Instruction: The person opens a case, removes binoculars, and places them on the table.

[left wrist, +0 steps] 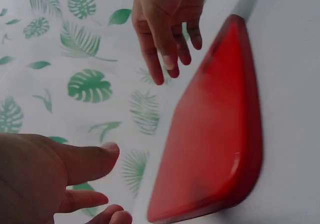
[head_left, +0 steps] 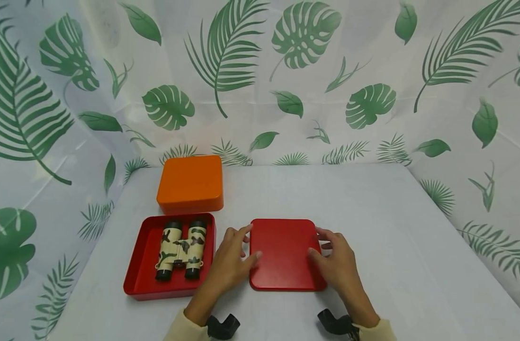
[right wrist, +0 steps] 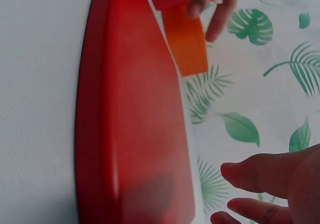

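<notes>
A flat red lid (head_left: 283, 258) with rounded corners lies on the white table in the head view. My left hand (head_left: 232, 259) is at its left edge, thumb and fingers spread apart. On the opposite side, my right hand (head_left: 337, 260) is held much the same way, its thumb overlapping the lid in this view. Both wrist views show a gap between the hands and the red lid (left wrist: 210, 134), with nothing held by the left hand (left wrist: 75, 169) or the right hand (right wrist: 270, 179). Camouflage binoculars (head_left: 179, 251) lie in a shallow red box (head_left: 142, 270) left of my left hand.
An orange box (head_left: 191, 180) stands just behind the red box, at the table's back left. White cloth (head_left: 243, 118) printed with green leaves rises behind the table and along both sides. Black wrist pieces (head_left: 223, 327) sit by my sleeves.
</notes>
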The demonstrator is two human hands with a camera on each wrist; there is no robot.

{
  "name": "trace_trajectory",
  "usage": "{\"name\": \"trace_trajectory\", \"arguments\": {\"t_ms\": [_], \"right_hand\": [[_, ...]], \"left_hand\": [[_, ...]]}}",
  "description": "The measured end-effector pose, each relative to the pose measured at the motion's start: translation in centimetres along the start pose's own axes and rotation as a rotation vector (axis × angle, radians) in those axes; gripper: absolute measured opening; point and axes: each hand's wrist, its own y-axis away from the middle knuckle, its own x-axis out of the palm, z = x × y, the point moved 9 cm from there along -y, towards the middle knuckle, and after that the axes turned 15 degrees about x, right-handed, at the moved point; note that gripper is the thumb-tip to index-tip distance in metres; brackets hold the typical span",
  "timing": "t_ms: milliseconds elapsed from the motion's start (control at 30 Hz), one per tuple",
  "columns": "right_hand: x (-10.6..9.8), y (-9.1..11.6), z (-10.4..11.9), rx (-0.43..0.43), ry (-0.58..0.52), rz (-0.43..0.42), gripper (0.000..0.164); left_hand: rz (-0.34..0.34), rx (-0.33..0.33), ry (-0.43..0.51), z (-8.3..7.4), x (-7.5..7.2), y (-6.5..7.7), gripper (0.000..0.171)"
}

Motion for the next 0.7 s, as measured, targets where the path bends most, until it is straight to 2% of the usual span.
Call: {"name": "trace_trajectory", "arguments": {"t_ms": [233, 433, 700], "right_hand": [[0.3, 1.4, 2.7, -0.113, 0.033, -0.022, 0.064], [1.4, 2.5, 4.9, -0.224, 0.008, -0.002, 0.067], [3.0, 4.0, 7.2, -0.318, -0.03, 0.048, 0.077]], "left_hand": [[0.034, 0.024, 0.034, -1.1, -1.7, 0.2, 0.065], [0.052, 0.041, -0.004, -1.3, -3.2, 0.8, 0.069], [0.057, -0.022, -0.044, -0.1, -6.5, 1.9, 0.077]]}}
